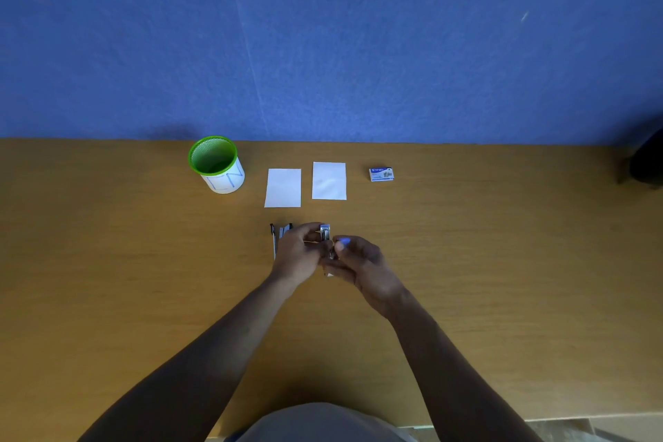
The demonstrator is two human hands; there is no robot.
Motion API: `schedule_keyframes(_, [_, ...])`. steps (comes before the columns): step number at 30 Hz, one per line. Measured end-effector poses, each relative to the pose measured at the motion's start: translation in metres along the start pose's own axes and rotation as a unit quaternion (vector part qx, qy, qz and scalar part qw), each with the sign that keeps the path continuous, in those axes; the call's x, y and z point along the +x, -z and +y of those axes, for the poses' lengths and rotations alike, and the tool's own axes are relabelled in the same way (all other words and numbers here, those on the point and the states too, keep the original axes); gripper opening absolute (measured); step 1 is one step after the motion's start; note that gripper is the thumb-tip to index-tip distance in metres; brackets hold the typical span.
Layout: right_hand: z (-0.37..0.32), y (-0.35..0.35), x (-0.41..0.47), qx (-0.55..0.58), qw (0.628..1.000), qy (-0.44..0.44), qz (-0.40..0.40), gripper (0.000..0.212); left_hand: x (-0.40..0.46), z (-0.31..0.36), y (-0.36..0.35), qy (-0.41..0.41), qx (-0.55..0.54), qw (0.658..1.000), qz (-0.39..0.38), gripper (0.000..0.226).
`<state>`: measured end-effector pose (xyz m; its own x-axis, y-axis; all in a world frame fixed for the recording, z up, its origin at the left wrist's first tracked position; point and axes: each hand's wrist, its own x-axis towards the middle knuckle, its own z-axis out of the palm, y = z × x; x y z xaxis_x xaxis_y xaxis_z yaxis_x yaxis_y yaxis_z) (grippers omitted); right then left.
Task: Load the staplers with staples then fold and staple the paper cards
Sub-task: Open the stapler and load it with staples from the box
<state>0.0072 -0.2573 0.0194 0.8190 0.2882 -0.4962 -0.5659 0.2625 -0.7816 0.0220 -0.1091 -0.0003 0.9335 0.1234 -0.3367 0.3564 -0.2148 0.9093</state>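
Both hands meet at the middle of the wooden table (143,262) around a small silver stapler (325,232). My left hand (299,255) grips it from the left and my right hand (362,265) holds it from the right, thumb near its top. A second stapler (278,235) lies opened flat just left of my left hand, partly hidden by it. Two white paper cards lie flat behind the hands, the left card (283,187) and the right card (329,180). A small blue and white staple box (381,174) sits to the right of the cards.
A green mesh cup (217,163) with a white paper label stands left of the cards near the blue wall (323,29). A dark object (647,161) sits at the table's far right edge. The table's near edge runs along the bottom right.
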Motion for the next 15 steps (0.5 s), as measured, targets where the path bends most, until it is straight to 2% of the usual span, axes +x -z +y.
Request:
schedule_keyframes(2, [0.001,-0.001,0.001,-0.054,0.998,0.017,0.025,0.022,0.000,0.002,0.001,0.010,-0.022,0.999,-0.021,0.028])
schedule_keyframes(4, [0.000,-0.002,0.002,-0.123,0.991,0.025,0.052,0.028,-0.002,0.004,0.003,0.016,-0.033,0.998,-0.052,0.028])
schedule_keyframes(8, [0.000,0.002,0.005,-0.211,0.975,0.035,0.062,0.065,-0.008,0.014,0.008,0.014,-0.055,0.991,-0.122,0.037])
schedule_keyframes(10, [0.000,0.003,0.006,-0.218,0.974,0.033,0.043,0.077,-0.011,0.019,0.009,0.031,-0.102,0.983,-0.147,0.035])
schedule_keyframes(13, [-0.002,0.003,0.005,-0.151,0.988,0.028,0.007,0.075,-0.012,0.020,0.010,0.065,-0.175,0.969,-0.163,0.027])
schedule_keyframes(15, [-0.005,0.003,0.002,-0.129,0.991,0.029,0.000,0.072,-0.011,0.016,0.012,0.046,-0.181,0.963,-0.196,0.030])
